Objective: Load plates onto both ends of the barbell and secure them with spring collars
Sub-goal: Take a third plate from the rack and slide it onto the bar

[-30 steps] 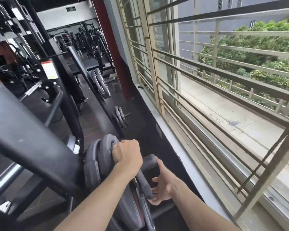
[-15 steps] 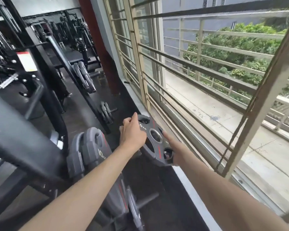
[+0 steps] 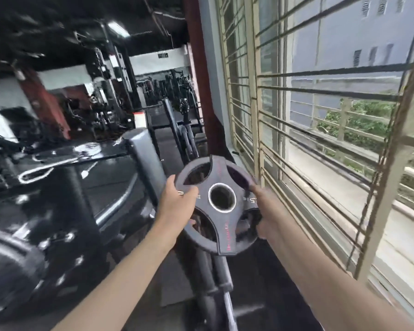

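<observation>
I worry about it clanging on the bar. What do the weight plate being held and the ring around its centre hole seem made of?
The weight plate looks coated in matte black rubber or urethane: a dull, non-reflective face with printed red lettering. What lies under the coating cannot be told. The ring lining the centre hole looks like bare polished metal, bright and silvery. The left hand and right hand grip opposite edges.
</observation>
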The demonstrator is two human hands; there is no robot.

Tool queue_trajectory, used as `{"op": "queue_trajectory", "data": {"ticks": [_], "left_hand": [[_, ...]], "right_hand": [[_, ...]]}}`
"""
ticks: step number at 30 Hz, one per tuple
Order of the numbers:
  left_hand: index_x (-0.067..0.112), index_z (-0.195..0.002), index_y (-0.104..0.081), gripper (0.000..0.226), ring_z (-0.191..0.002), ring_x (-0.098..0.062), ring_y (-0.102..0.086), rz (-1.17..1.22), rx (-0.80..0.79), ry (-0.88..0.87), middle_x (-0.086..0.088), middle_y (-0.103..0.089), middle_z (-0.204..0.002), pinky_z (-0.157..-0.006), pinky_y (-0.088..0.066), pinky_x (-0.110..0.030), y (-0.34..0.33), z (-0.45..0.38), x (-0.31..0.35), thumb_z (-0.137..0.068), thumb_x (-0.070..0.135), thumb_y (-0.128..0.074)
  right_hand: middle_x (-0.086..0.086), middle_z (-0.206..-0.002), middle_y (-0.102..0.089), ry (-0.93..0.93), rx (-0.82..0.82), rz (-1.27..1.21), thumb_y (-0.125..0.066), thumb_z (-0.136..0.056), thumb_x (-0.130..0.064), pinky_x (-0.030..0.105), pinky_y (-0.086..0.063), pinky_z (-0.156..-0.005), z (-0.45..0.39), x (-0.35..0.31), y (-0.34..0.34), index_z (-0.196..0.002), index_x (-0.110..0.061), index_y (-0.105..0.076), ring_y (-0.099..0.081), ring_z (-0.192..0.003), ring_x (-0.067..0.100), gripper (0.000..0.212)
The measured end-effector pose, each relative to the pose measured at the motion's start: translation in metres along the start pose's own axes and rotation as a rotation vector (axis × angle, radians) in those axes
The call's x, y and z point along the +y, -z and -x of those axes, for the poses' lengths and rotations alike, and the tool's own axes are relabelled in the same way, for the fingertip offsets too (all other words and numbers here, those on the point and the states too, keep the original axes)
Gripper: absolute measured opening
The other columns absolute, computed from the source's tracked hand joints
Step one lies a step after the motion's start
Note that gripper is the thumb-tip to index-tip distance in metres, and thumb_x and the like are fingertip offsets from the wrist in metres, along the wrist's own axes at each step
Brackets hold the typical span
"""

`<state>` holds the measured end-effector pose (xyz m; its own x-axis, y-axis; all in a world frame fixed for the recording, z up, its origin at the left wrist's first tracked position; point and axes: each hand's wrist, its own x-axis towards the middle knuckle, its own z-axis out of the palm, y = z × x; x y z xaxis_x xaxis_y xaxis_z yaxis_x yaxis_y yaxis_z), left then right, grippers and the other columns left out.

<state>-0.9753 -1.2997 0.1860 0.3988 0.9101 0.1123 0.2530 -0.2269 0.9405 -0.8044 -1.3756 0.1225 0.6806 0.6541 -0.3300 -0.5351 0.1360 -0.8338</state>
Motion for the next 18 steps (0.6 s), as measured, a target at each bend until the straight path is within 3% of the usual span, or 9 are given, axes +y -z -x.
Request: {"op": "queue_trajectory", "data": {"ticks": [2, 4, 7, 11, 14, 18], "left_hand": [[0.032, -0.144, -0.037, 0.056, -0.095, -0.013, -0.062, 0.019, 0.033, 0.010, 0.008, -0.062, -0.108, -0.047, -0.053, -0.020, 0.047, 0.034, -0.005, -0.092, 0.026, -0.057], [0.033, -0.145, -0.035, 0.059, -0.101, -0.017, -0.062, 0.049, 0.080, 0.038, 0.005, -0.061, -0.114, -0.057, -0.059, -0.030, 0.093, 0.069, -0.011, -0.091, 0.026, -0.060], [0.034, -0.138, -0.038, 0.051, -0.103, -0.017, -0.060, 0.083, 0.169, 0.077, 0.010, -0.058, -0.112, -0.062, -0.059, -0.034, 0.163, 0.128, -0.024, -0.092, 0.029, -0.060], [0.038, -0.112, -0.047, 0.023, -0.096, -0.014, -0.062, 0.123, 0.284, 0.139, 0.008, -0.060, -0.108, -0.061, -0.051, -0.031, 0.255, 0.212, -0.048, -0.093, 0.032, -0.058], [0.039, -0.102, -0.053, 0.014, -0.085, -0.011, -0.064, 0.164, 0.364, 0.191, 0.006, -0.067, -0.101, -0.059, -0.050, -0.029, 0.318, 0.268, -0.071, -0.091, 0.034, -0.059], [0.034, -0.123, -0.050, 0.037, -0.093, -0.020, -0.066, 0.129, 0.440, 0.264, 0.001, -0.066, -0.110, -0.063, -0.053, -0.032, 0.389, 0.319, -0.091, -0.088, 0.040, -0.062]], "right_hand": [[0.027, -0.121, -0.069, 0.021, -0.021, 0.006, -0.075, -0.086, -0.044, 0.056, -0.054, -0.095, 0.037, 0.012, -0.028, -0.125, -0.001, -0.065, -0.068, -0.107, 0.043, 0.059], [0.021, -0.115, -0.069, 0.019, -0.055, 0.000, -0.077, -0.084, -0.046, 0.047, -0.056, -0.087, 0.079, 0.030, -0.054, -0.130, 0.001, -0.062, -0.068, -0.102, 0.037, 0.067], [0.017, -0.118, -0.071, 0.025, -0.131, -0.031, -0.080, -0.082, -0.043, 0.051, -0.055, -0.094, 0.150, 0.066, -0.091, -0.127, -0.001, -0.064, -0.070, -0.105, 0.035, 0.063], [0.019, -0.116, -0.073, -0.004, -0.246, 0.037, -0.079, -0.084, -0.041, 0.056, -0.054, -0.096, 0.250, 0.121, -0.130, -0.122, -0.004, -0.069, -0.071, -0.106, 0.037, 0.054], [0.021, -0.121, -0.071, -0.048, -0.320, 0.073, -0.079, -0.085, -0.038, 0.056, -0.056, -0.094, 0.318, 0.159, -0.156, -0.128, 0.000, -0.064, -0.071, -0.107, 0.037, 0.060], [0.021, -0.118, -0.072, -0.119, -0.388, 0.084, -0.076, -0.088, -0.032, 0.053, -0.057, -0.091, 0.386, 0.200, -0.190, -0.127, -0.001, -0.064, -0.071, -0.106, 0.037, 0.051]]}}
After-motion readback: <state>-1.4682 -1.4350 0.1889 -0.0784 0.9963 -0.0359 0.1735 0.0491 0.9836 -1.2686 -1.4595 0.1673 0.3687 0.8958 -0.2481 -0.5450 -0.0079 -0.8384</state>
